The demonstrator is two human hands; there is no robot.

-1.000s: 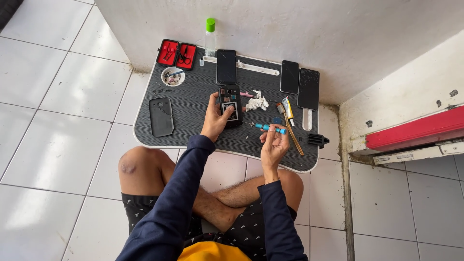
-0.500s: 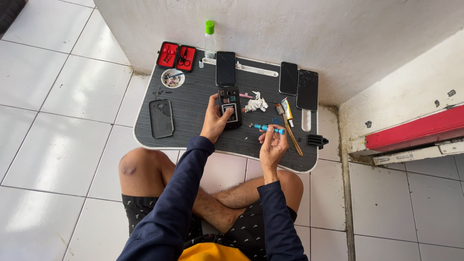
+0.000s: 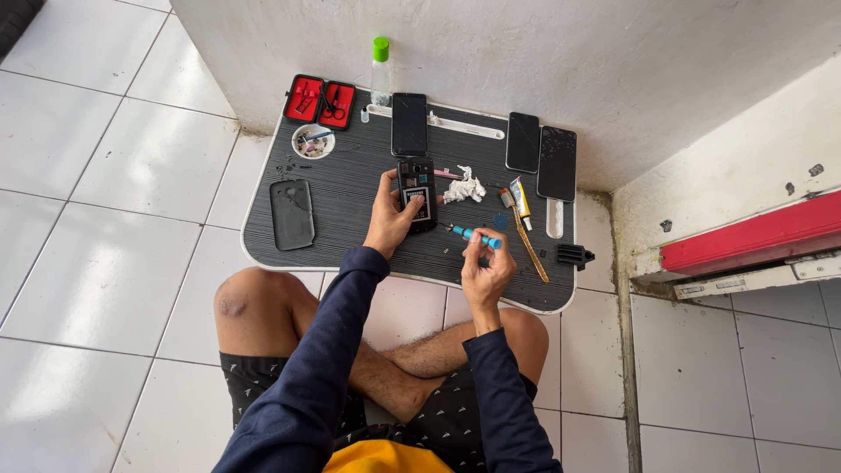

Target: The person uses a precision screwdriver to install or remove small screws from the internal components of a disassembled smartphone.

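We pinned the opened black phone (image 3: 417, 193) with our left hand (image 3: 387, 221) on the dark ribbed desk (image 3: 350, 228); right hand (image 3: 484, 273), just beside it, pinched the blue-handled screwdriver (image 3: 476, 235). Best kept upright, light pressure.

dish (image 3: 312, 141) contents: too small | opened phone (image 3: 417, 193): partly hidden
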